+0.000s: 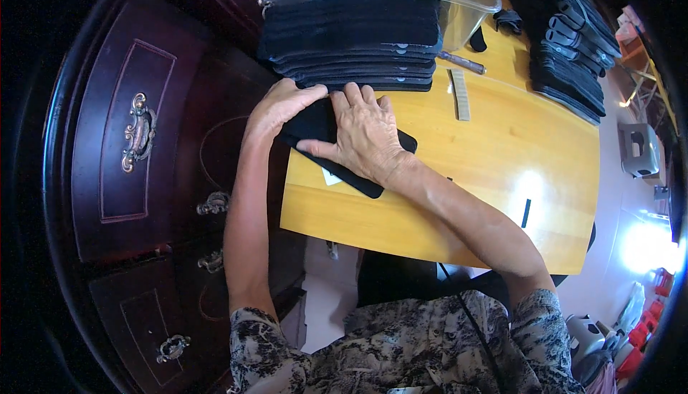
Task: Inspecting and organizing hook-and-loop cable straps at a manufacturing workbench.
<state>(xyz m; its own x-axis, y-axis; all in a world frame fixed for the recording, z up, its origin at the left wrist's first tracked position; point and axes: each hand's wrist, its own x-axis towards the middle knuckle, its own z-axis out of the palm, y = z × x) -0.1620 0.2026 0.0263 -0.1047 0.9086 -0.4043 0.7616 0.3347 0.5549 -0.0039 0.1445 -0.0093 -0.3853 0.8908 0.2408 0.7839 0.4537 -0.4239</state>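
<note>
A flat black fabric piece with rounded ends, resembling a pair of socks [358,180], lies slantwise at the table's left end. My left hand [282,105] grips its far left edge, fingers curled over and partly hidden, thumb pointing right. Palm down on the fabric, my right hand [363,130] presses with its fingers stretched forward and its thumb out to the left. A bit of white card [332,177] shows from under the near edge. Just beyond both hands rises a tall stack of similar black pieces [351,35].
The yellow wooden table [494,157] carries a clear plastic bin [466,17], a ruler-like strip [459,95], a dark rod [462,62] and another black stack with grey hooks [566,50]. Dark wooden drawers [132,129] stand close on the left. A grey stool [638,149] is at right.
</note>
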